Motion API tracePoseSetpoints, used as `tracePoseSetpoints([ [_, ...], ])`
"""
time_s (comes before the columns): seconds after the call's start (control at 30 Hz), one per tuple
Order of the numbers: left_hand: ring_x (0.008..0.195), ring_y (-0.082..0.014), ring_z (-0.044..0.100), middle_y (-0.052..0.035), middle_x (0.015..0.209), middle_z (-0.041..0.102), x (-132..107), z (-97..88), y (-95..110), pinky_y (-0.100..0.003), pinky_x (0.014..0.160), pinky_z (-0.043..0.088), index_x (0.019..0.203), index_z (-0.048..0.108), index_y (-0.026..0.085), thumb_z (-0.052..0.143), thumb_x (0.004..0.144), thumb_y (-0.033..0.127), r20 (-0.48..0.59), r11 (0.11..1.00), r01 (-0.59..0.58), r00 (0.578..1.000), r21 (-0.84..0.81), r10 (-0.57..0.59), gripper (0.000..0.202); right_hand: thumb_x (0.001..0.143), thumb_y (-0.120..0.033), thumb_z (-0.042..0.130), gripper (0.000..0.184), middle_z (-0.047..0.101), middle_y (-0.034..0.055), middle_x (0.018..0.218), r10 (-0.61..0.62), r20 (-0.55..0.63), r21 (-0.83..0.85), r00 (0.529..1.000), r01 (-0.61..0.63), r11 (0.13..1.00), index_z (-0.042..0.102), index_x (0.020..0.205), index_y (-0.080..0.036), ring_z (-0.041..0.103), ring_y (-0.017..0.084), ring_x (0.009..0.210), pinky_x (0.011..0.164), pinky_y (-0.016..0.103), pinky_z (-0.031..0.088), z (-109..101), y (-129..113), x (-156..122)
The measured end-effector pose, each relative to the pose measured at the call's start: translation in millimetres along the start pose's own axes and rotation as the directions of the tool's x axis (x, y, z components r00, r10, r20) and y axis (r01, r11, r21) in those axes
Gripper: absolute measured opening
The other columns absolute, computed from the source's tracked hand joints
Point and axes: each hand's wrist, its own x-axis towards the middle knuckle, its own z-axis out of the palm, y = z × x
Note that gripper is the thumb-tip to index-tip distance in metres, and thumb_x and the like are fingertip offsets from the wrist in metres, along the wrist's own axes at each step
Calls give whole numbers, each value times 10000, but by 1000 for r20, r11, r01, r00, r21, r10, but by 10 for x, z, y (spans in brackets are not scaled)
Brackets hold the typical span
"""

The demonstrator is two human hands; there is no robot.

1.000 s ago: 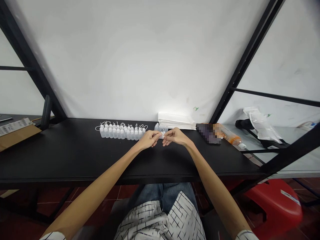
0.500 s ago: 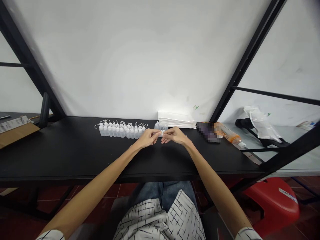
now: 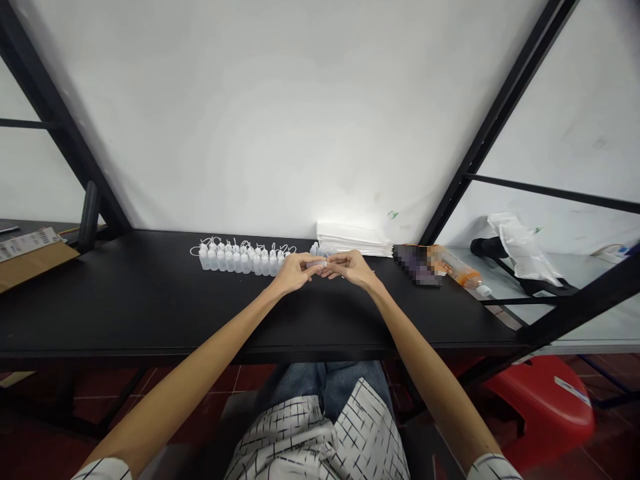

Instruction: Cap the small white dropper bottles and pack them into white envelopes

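Bottle orientation has changed since the frame half a second ago: the small translucent white plastic bottle (image 3: 315,264) was mostly hidden between the fingertips, now its body shows lying roughly sideways, and the two hands sit closer together. Left hand (image 3: 294,273) is narrowed around the bottle body, thumb on the near side, fingers behind. Right hand (image 3: 354,269) has its fingertips bunched at the bottle's right end, touching it; fingers cover that end, so can't tell how the cap sits. Bottle is held over the far half of the black flat-topped table (image 3: 175,307), near the middle. Left of the hands: block of small translucent white plastic bottles with white caps and thin loops (image 3: 240,261), upright, packed side by side; its right end is partly behind the left hand. More translucent plastic bottles (image 3: 315,249) stand just behind the hands, mostly hidden. Behind the right hand, a stack of flat white sheets (image 3: 353,238) lies against the white wall (image 3: 250,120). Further right, a pixelated dark item (image 3: 417,267), then a clear plastic bottle with an orange label (image 3: 457,268) lying on its side. Brown cardboard box (image 3: 37,265) at far left.
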Motion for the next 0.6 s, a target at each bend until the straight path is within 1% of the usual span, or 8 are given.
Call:
tracePoseSetpoints([
  [0.1,654,-140,632,-87,895,740,-8,11,4,-220,511,479,960,780,151,737,756,317,-41,999,-32,999,37,33,267,627,-559,798,494,738,103,700,-12,-29,32,1000,13,999,738,799,-100,731,226,680,679,340,598,-7,22,21],
  [0.17,634,-132,629,-77,862,746,-11,23,17,-215,505,473,956,782,155,745,749,293,-40,999,-34,999,30,36,251,630,-559,799,489,733,101,681,-15,-27,54,1000,16,998,732,779,-98,729,223,662,673,337,599,-17,24,28],
  [0.23,630,-136,638,-76,867,749,-10,34,30,-218,499,485,987,775,150,744,749,295,-41,1000,-14,999,0,14,281,635,-549,802,480,733,102,683,-22,-20,71,1000,23,997,729,779,-97,731,223,665,683,338,601,-27,15,28],
  [0.37,710,-177,680,-103,974,751,7,40,34,-243,524,530,1018,764,129,755,731,338,-58,998,25,998,-62,-28,355,642,-532,805,470,741,107,704,-40,-36,87,999,43,995,728,806,-98,737,234,692,689,349,606,-43,-16,14],
  [0.4,722,-186,684,-107,978,751,12,38,31,-250,530,537,1029,761,124,755,731,348,-55,997,31,998,-67,-35,373,636,-520,813,468,743,109,712,-40,-37,87,999,43,995,727,818,-97,739,240,704,693,354,607,-47,-22,9],
  [0.53,731,-202,689,-103,885,755,24,24,32,-256,529,541,1086,742,119,723,768,367,-10,997,50,999,-60,-50,404,627,-495,827,466,742,118,713,-36,-38,67,999,38,997,719,835,-92,740,254,717,694,367,609,-56,-35,-7],
  [0.6,726,-191,679,-109,944,750,25,20,42,-255,524,540,1085,744,126,715,775,367,3,998,36,999,-54,-36,394,647,-513,807,467,740,123,708,-43,-39,56,998,45,997,718,821,-89,738,252,703,681,367,609,-58,-33,-8],
])
